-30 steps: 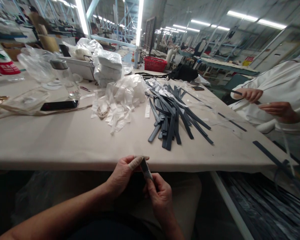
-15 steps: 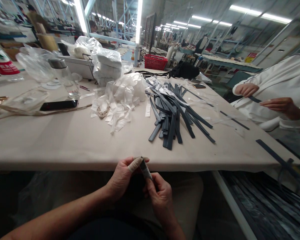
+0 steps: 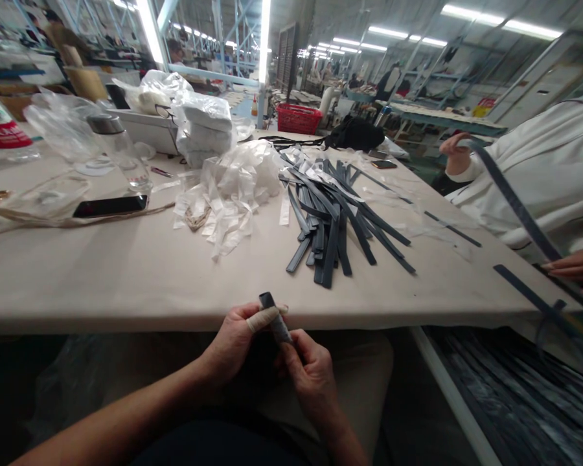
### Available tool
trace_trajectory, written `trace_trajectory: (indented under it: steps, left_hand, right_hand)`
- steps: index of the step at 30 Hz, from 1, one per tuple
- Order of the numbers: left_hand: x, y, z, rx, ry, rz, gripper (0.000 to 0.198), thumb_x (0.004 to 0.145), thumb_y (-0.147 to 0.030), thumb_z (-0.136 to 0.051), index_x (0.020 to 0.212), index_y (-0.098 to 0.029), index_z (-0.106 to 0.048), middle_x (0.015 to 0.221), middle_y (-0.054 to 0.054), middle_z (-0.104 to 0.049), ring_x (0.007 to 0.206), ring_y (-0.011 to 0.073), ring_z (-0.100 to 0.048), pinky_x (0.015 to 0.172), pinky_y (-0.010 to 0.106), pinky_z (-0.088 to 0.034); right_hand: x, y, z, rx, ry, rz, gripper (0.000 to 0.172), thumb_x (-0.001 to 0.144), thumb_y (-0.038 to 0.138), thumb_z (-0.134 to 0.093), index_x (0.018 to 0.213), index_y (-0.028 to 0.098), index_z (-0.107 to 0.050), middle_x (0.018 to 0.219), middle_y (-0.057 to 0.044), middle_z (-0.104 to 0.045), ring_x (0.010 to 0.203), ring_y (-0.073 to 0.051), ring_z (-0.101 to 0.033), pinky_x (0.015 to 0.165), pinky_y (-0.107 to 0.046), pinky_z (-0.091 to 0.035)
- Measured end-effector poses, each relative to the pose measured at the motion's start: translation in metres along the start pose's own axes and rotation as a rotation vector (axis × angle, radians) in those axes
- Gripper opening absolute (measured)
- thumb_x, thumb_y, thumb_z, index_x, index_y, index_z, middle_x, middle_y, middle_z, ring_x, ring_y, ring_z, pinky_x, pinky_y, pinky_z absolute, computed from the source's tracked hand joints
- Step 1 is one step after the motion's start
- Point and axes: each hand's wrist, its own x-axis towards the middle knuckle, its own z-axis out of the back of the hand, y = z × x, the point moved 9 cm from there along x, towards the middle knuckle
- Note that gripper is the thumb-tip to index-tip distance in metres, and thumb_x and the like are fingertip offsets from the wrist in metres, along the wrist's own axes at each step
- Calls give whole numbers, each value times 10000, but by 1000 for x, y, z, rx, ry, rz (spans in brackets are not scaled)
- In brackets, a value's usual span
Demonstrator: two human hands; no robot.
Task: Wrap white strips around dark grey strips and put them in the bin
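Both hands grip one dark grey strap (image 3: 278, 325) at the table's front edge, its end sticking up past my left thumb. My left hand (image 3: 236, 340) pinches it near that end, with a pale covering round the thumb. Lower on the same strap, my right hand (image 3: 311, 366) is closed, thumb on top. The rest of the strap is hidden below my hands. Beyond them lies a heap of similar grey straps (image 3: 328, 226) on the table. Crumpled white translucent wrapping (image 3: 233, 194) sits left of the heap.
A co-worker at right holds a long grey strap (image 3: 510, 197). On the cloth-covered table (image 3: 126, 278) stand a glass bottle (image 3: 121, 152), a phone (image 3: 111, 206) and plastic-wrapped bundles (image 3: 204, 126). More dark strips (image 3: 525, 401) lie below the table's right side.
The strap end now stands further out above my left thumb. At right, the co-worker's hands have moved apart, stretching a long strap between them. The whole view has shifted slightly.
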Motion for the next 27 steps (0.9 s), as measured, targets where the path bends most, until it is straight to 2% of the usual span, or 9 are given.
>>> trace_trajectory:
  steps: [6,11,17,21,24,27]
  left_hand:
    - [1,-25,3,3,-49,-92,348,675,-426,-852,868,-145,-782,791,52,-716,742,138,-610,711,203,-491]
    - [3,-40,13,8,-87,-197,306,681,-376,-851,846,-125,-787,835,68,-736,836,146,-622,810,198,-482]
    - [19,-62,38,-96,-186,-253,382,543,-369,-924,796,-123,-780,852,78,-743,790,165,-655,741,234,-515]
    - [26,-70,45,-102,-174,-232,400,502,-373,-946,766,-128,-772,874,76,-744,780,160,-663,696,219,-521]
    - [27,-66,43,-63,-144,-173,414,540,-393,-932,807,-118,-774,897,94,-742,759,155,-657,667,217,-520]
    - [27,-61,38,-50,-140,-155,429,554,-419,-926,810,-111,-774,883,105,-737,751,152,-644,669,219,-522]
  right_hand:
    - [-10,-10,1,42,43,-52,353,953,488,-527,808,171,-587,605,4,-620,508,-108,-557,502,-200,-427]
    - [-22,-19,2,59,75,-93,370,950,503,-526,799,169,-582,605,4,-613,527,-115,-560,524,-212,-437]
    - [-37,-35,1,80,108,-165,365,949,497,-535,785,173,-572,614,9,-609,553,-117,-565,553,-219,-445]
    - [-48,-51,3,103,122,-221,377,943,516,-533,786,175,-565,621,11,-607,549,-121,-569,553,-227,-452]
    - [-49,-54,7,101,143,-220,372,935,529,-537,916,168,-619,766,-29,-676,640,-141,-615,628,-252,-483]
    - [-39,-41,8,71,163,-138,458,917,550,-555,1210,199,-585,1023,-76,-702,836,-192,-661,762,-300,-507]
